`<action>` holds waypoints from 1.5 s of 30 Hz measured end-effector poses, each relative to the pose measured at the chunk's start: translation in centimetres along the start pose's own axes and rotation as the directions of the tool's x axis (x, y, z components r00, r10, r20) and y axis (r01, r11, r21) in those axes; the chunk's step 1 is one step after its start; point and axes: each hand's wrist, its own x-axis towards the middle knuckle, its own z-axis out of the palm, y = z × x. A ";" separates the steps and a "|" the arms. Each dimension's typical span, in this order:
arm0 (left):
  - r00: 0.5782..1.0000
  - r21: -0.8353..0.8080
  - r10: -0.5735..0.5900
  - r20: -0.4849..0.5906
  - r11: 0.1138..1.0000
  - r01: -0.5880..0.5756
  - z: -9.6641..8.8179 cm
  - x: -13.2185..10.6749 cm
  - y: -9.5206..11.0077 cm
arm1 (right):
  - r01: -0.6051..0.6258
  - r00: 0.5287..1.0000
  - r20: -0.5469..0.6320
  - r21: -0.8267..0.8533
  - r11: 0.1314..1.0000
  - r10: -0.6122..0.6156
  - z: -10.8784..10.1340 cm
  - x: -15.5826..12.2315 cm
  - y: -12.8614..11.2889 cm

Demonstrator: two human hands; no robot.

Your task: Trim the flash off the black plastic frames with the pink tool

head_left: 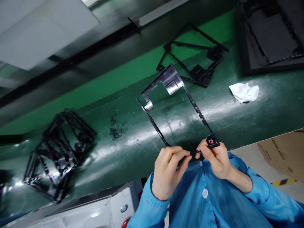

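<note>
I hold a thin black plastic frame (pixel 170 82) upright over the green conveyor belt (pixel 142 126). My left hand (pixel 166 172) pinches the frame's near bottom edge between thumb and fingers. My right hand (pixel 215 160) grips the frame's near right corner, where a small pink spot shows in a hole. Both sleeves are blue. The frame's far corner has a shiny flat plate.
A stack of several black frames (pixel 59 153) lies on the belt at the left. Another black frame (pixel 194 53) lies farther back, a crumpled white wipe (pixel 244 91) to its right. A black tray (pixel 270 34) sits top right. A cardboard box (pixel 282 155) stands at right.
</note>
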 end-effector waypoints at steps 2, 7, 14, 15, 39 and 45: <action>0.999 0.040 0.034 -0.023 0.999 -0.033 0.3 -0.3 -0.1 | 0.002 1.000 0.000 0.005 1.000 -0.002 0.0 0.0 0.0; 0.989 0.048 0.102 -0.104 0.994 -0.097 1.5 -1.0 0.2 | 0.009 1.000 0.002 0.023 1.000 -0.009 -0.1 0.0 0.1; 0.990 0.003 0.097 -0.097 0.995 -0.098 1.4 -0.9 -0.2 | 0.005 1.000 0.011 0.048 0.999 -0.006 -0.1 0.1 0.2; 0.990 0.003 0.101 -0.097 0.995 -0.102 1.4 -0.9 -0.2 | 0.005 1.000 0.011 0.053 0.999 -0.006 -0.1 0.1 0.2; 0.998 0.020 0.061 0.000 0.998 -0.061 1.1 -0.1 0.6 | -0.123 0.992 -0.012 0.148 0.981 0.126 0.1 -0.3 0.1; 1.000 0.006 0.004 -0.003 1.000 -0.004 0.4 -0.3 0.6 | -0.161 0.986 -0.014 0.163 0.973 0.166 0.1 -0.2 0.0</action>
